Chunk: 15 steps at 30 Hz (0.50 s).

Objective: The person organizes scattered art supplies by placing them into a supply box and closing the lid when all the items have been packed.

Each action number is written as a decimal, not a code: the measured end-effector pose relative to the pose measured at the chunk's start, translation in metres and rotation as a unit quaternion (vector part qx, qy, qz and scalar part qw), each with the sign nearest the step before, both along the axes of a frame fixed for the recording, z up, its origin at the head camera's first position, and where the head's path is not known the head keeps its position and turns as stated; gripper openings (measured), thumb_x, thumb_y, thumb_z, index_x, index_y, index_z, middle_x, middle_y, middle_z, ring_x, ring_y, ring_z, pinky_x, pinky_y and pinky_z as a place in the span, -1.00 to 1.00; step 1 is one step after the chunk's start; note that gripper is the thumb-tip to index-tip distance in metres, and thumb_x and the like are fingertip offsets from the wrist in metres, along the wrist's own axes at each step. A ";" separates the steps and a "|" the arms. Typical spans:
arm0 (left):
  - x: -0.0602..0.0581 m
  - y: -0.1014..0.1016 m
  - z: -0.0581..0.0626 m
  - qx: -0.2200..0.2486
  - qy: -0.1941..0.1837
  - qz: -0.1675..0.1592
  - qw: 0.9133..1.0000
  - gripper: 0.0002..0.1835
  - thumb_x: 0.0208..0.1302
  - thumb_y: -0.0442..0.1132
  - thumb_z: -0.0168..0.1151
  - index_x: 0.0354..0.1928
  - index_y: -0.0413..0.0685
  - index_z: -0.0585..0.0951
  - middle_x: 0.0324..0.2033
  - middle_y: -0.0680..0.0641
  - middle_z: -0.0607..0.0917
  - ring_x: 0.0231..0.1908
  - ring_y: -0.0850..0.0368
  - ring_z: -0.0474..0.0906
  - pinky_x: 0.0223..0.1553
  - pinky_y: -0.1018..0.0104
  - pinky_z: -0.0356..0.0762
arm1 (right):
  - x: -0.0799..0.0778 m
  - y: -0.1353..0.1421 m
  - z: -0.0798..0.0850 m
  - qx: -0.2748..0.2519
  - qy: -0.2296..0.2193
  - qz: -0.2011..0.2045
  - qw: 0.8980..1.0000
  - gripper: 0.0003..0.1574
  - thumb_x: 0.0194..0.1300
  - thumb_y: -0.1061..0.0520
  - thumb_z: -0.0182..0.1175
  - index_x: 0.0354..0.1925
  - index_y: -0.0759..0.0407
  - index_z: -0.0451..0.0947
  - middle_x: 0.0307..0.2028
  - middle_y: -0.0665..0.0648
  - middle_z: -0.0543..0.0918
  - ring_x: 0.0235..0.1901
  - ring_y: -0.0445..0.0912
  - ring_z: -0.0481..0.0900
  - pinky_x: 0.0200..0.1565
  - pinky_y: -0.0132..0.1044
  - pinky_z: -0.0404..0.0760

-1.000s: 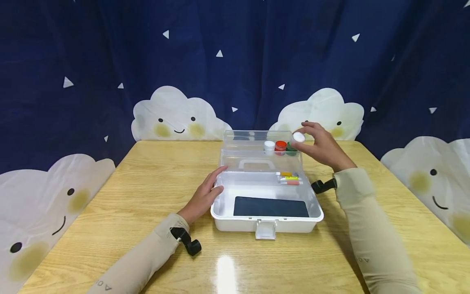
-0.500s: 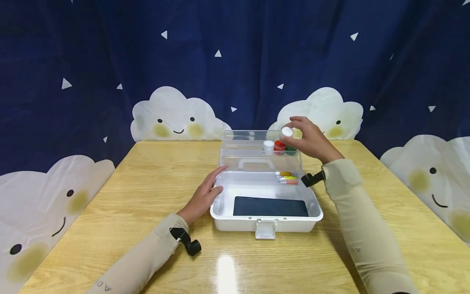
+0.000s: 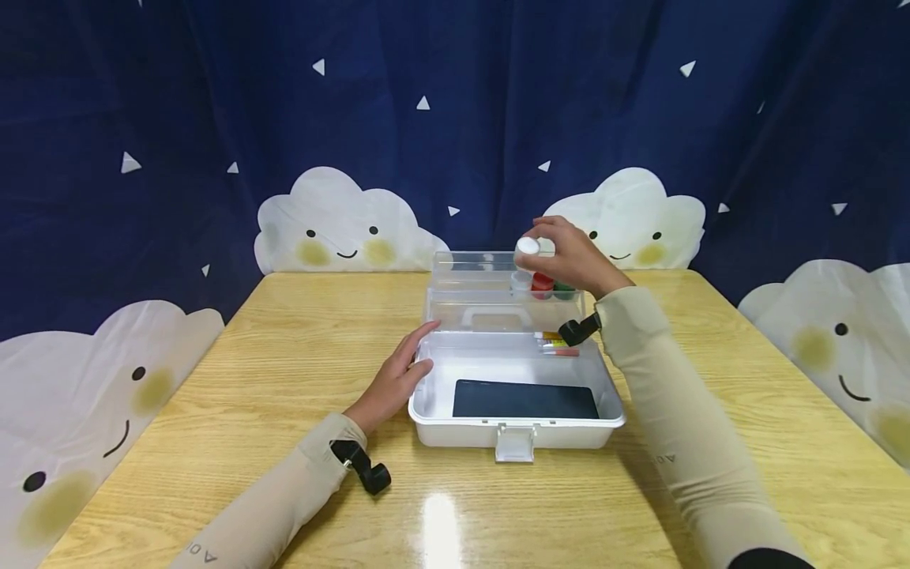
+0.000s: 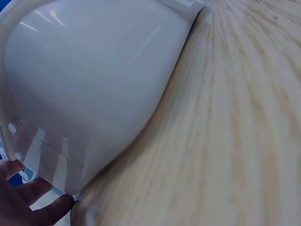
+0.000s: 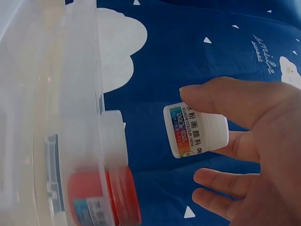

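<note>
My right hand (image 3: 574, 254) pinches a small white gouache paint jar (image 5: 195, 132) between thumb and fingers, its printed label showing in the right wrist view. In the head view the jar is over the raised lid's compartment, overlapping another white jar (image 3: 520, 283) there. Beside that one stand a red paint jar (image 3: 543, 286) and a green one (image 3: 564, 291). The white storage box (image 3: 590, 435) lies open on the table. At its left rim rests my left hand (image 3: 391, 387), fingers extended toward the back corner and thumb over the edge.
Inside the box are a dark rectangular panel (image 3: 526, 400) and several small paint tubes (image 3: 558, 344). The box's clear lid (image 3: 455, 304) stands raised at the back, and its latch (image 3: 514, 444) hangs at the front. Behind the wooden table (image 3: 306, 340) is a blue curtain (image 3: 398, 142).
My right hand has carried the white jar leftward, past the green and red jars to the white jar in the lid. My left hand stays at the box rim.
</note>
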State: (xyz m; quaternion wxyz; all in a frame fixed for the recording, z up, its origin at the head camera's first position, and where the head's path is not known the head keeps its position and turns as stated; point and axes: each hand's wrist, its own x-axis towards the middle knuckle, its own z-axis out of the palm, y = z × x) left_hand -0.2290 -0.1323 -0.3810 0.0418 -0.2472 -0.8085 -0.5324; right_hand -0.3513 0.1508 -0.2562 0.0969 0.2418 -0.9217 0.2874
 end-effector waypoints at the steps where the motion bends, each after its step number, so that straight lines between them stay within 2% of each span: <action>1: 0.000 0.000 0.000 0.001 0.002 -0.001 1.000 -0.42 0.32 -0.38 -0.14 0.36 0.08 0.10 0.32 0.01 0.12 0.31 0.02 0.03 0.23 -0.04 0.06 | 0.000 -0.002 0.000 0.001 0.000 0.000 1.000 -0.43 0.01 -0.19 0.27 -0.08 0.12 0.52 0.24 0.17 0.24 0.22 0.08 0.17 0.20 0.02 0.19; 8: 0.000 0.000 -0.001 0.000 0.004 -0.001 1.000 -0.42 0.32 -0.37 -0.13 0.36 0.08 0.10 0.33 0.05 0.11 0.31 0.11 -0.01 0.25 -0.01 0.01 | -0.006 -0.010 -0.003 -0.009 0.005 0.016 1.000 -0.47 0.01 -0.15 0.29 -0.12 0.14 0.55 0.21 0.18 0.28 0.21 0.05 0.19 0.21 -0.05 0.17; 12: 0.002 0.000 0.000 -0.005 0.002 0.003 1.000 -0.42 0.32 -0.37 -0.13 0.36 0.10 0.10 0.32 0.05 0.11 0.31 0.10 0.00 0.25 -0.02 0.02 | -0.011 -0.015 -0.007 -0.017 0.020 0.037 0.999 -0.50 0.01 -0.12 0.29 -0.15 0.16 0.57 0.18 0.20 0.33 0.21 0.02 0.22 0.21 -0.10 0.18; 15: 0.002 0.001 0.001 -0.006 0.001 0.002 1.000 -0.42 0.32 -0.37 -0.13 0.36 0.09 0.09 0.33 0.04 0.10 0.31 0.07 0.00 0.24 -0.04 0.03 | -0.013 -0.018 -0.009 -0.022 0.013 0.040 0.999 -0.50 0.02 -0.11 0.29 -0.13 0.16 0.56 0.17 0.21 0.35 0.21 0.02 0.22 0.21 -0.12 0.18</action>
